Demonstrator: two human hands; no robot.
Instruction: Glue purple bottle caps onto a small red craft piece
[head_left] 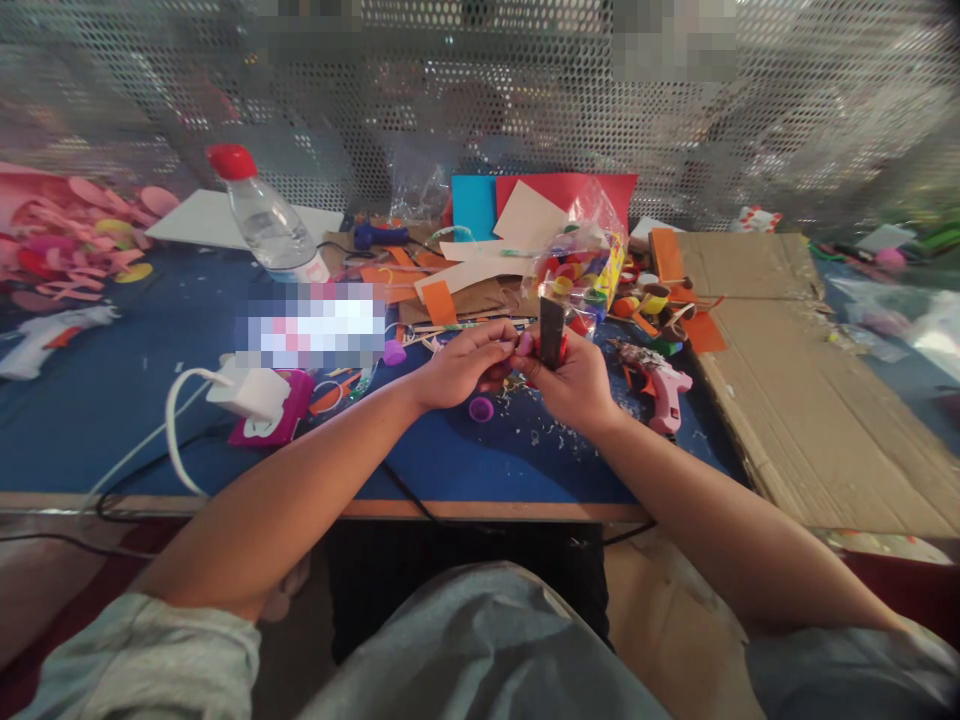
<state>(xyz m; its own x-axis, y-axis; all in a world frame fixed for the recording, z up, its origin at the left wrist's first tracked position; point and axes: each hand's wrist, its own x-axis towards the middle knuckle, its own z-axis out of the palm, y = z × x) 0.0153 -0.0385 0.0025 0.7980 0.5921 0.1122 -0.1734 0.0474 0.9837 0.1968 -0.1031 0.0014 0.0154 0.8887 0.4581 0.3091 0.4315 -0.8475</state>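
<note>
My left hand (469, 365) is closed, its fingertips pinching a small pinkish-purple piece (524, 344) where the two hands meet. In my right hand (576, 385), the fingers wrap round a flat dark tool with some red on it (552, 332); its dark end points up, and its exact kind does not show clearly. Just below the hands, a round purple cap (481, 409) lies on the blue tabletop (465, 465). Pale shavings (566, 435) are scattered under my right hand. Another purple cap (394, 351) is left of my left hand.
A pink glue gun (664, 392) lies to the right, beside flat cardboard (817, 380). Bottle caps in a clear bag (574, 265) and coloured card (472, 205) crowd the back. Leftward are a water bottle (274, 225), a charger (251, 388) with cables, and a white glue gun (52, 338).
</note>
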